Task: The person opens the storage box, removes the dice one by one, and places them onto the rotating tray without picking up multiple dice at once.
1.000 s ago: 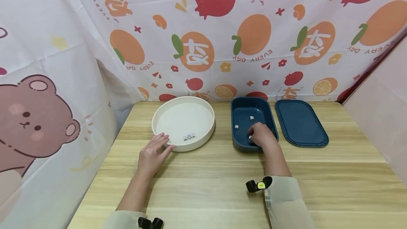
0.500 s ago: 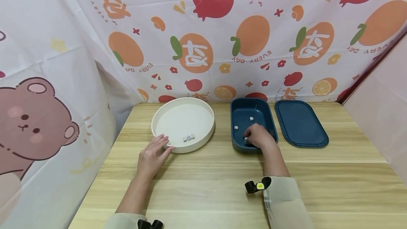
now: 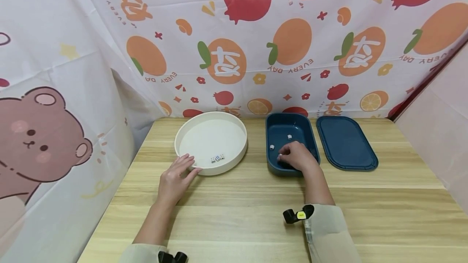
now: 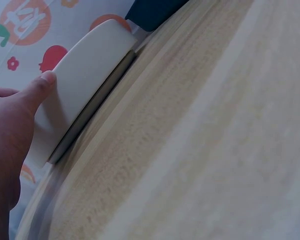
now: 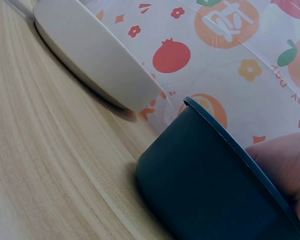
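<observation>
In the head view my left hand [image 3: 186, 166] lies flat on the wooden table [image 3: 241, 210], its straight fingers touching the near rim of a round white tray [image 3: 183, 137]. Three small white dice [image 3: 217, 158] sit together inside the tray near its front wall. My right hand [image 3: 284, 157] reaches into a dark blue box [image 3: 272, 123], and its fingertips pinch a white die [image 3: 280, 156]. Two more dice [image 3: 271, 147] lie loose on the box floor. The left wrist view shows my thumb [image 4: 40, 85] against the tray wall [image 4: 90, 70]. The right wrist view shows the box's outer wall [image 5: 210, 190].
The box's dark blue lid [image 3: 345, 143] lies flat just right of it. Patterned fabric with fruit prints [image 3: 256, 52] closes off the back and left; a pale panel [image 3: 438, 133] stands at the right. Bare wood stretches between my arms.
My right hand has shifted slightly left inside the blue box, carrying the die at its fingertips. The left hand has stayed on the tray rim.
</observation>
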`<move>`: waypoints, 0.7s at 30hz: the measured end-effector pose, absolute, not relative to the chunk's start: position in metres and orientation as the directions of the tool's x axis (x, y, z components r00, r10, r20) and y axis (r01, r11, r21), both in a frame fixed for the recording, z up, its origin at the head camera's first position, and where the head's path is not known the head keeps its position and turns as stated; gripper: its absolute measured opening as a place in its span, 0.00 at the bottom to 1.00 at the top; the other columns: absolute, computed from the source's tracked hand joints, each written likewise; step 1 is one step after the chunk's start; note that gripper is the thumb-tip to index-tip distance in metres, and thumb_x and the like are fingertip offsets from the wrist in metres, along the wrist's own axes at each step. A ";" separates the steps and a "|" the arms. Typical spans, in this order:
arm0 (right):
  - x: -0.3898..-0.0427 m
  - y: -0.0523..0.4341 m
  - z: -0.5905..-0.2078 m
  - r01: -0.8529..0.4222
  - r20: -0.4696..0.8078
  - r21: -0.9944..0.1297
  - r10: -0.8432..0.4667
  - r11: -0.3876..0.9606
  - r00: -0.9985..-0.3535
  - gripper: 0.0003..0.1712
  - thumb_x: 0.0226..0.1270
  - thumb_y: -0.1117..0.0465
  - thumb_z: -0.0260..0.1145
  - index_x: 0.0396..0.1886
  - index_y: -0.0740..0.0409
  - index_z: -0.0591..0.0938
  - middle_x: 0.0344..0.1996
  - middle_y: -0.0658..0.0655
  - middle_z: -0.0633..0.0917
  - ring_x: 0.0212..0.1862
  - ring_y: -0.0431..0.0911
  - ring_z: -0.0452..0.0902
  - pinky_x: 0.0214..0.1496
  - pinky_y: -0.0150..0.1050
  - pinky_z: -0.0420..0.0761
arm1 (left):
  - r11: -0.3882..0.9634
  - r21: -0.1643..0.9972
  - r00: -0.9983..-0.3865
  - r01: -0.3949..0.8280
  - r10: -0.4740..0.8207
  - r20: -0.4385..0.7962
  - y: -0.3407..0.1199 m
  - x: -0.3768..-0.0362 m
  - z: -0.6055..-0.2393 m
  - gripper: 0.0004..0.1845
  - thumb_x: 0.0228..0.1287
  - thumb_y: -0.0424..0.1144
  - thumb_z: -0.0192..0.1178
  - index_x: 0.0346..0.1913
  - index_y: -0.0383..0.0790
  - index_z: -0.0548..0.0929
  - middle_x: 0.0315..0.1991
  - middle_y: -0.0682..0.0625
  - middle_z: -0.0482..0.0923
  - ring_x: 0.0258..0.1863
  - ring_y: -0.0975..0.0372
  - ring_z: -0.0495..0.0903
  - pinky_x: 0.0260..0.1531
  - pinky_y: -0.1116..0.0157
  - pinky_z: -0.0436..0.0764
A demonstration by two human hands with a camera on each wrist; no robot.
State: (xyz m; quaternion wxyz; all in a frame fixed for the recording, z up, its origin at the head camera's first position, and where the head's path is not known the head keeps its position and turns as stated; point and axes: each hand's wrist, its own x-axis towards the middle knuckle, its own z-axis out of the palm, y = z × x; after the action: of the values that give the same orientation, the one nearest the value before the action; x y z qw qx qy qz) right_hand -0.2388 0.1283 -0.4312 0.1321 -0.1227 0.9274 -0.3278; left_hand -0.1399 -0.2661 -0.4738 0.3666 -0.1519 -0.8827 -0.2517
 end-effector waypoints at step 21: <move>-0.238 0.127 -0.432 -0.162 -0.145 -0.648 -0.329 0.744 -0.933 0.12 0.67 0.55 0.68 0.45 0.55 0.88 0.40 0.52 0.88 0.47 0.47 0.80 0.56 0.50 0.84 | 0.829 0.337 -0.680 0.446 0.068 0.730 -0.265 -0.139 -0.475 0.19 0.45 0.34 0.78 0.42 0.31 0.88 0.45 0.43 0.88 0.52 0.50 0.84 0.62 0.52 0.77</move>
State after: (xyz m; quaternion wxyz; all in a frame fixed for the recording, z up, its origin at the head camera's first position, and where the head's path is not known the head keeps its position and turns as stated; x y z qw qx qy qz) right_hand -0.2380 0.1267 -0.4325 0.1260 -0.1327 0.9254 -0.3319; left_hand -0.1390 -0.2649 -0.4752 0.3728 -0.1459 -0.8807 -0.2533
